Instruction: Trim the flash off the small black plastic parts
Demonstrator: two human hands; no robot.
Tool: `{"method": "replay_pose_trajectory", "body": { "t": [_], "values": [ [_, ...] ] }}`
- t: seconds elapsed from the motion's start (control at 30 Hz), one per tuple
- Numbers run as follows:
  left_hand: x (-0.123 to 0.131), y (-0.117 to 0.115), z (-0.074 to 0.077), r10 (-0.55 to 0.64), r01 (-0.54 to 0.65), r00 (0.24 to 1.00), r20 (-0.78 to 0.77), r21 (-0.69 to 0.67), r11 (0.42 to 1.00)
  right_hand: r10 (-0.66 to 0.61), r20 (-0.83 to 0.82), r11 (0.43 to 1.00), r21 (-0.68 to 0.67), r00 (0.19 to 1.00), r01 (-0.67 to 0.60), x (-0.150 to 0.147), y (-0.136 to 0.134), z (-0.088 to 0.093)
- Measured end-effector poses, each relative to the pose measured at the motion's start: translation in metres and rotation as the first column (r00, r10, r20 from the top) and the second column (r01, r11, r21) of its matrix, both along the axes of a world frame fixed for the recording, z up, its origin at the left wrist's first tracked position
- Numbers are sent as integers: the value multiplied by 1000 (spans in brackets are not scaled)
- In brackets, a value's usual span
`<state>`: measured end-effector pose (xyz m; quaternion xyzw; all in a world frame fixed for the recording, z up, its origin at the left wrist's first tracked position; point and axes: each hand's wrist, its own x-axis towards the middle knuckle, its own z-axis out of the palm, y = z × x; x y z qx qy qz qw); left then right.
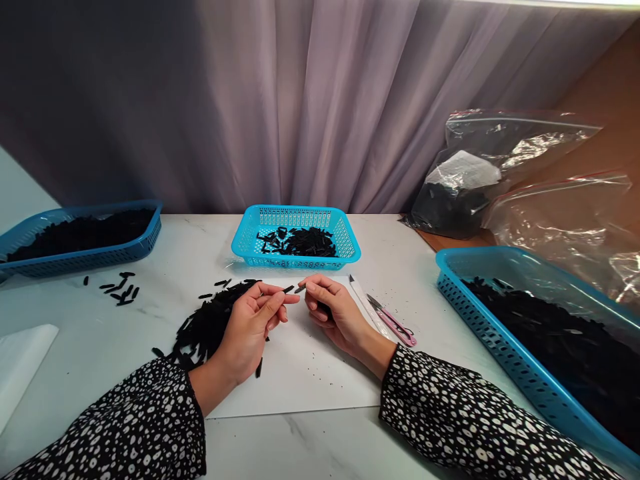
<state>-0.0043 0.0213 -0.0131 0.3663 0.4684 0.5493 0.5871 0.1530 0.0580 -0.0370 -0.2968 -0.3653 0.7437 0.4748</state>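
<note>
My left hand (pixel 255 317) pinches a small black strip-like piece (pixel 289 289) between thumb and fingertips, above a white sheet (pixel 310 393). Facing it, my right hand (pixel 335 310) is closed with another small dark piece (pixel 300 289) at its fingertips. The two pieces point at each other with a slight gap between them. Part of something black also shows inside my curled right fingers, too hidden to name. Under and beside my left hand lies a heap of similar black pieces (pixel 205 327).
Pink-handled thread snips (pixel 395 325) and a white, dark-tipped tool (pixel 367 303) lie right of my right hand. Blue baskets holding black pieces stand at the back (pixel 250 247), left (pixel 125 252) and right (pixel 480 333). Clear plastic bags (pixel 465 173) rest behind the right basket.
</note>
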Motion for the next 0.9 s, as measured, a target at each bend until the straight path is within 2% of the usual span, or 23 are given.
{"method": "replay_pose_trajectory", "body": {
  "t": [0.13, 0.23, 0.4, 0.67, 0.9],
  "values": [
    [1, -2, 0, -9, 9, 999, -43, 6, 1000, 66, -57, 998, 6, 996, -66, 0, -1, 4],
    [3, -3, 3, 6, -4, 997, -74, 25, 1000, 95, -36, 995, -10, 995, -96, -1, -2, 5],
    [3, -3, 2, 27, -19, 992, -120, 63, 998, 94, 26, 996, 5, 995, -94, -2, -2, 2],
    [0, -4, -5, -18, 51, 966, -259, 123, 991, 92, 19, 996, -9, 996, -92, -3, -2, 1],
    [-2, -2, -8, 0, 46, 968, -250, 177, 983, 27, 7, 1000, 3, 1000, -27, -2, -2, 3]
  ]
}}
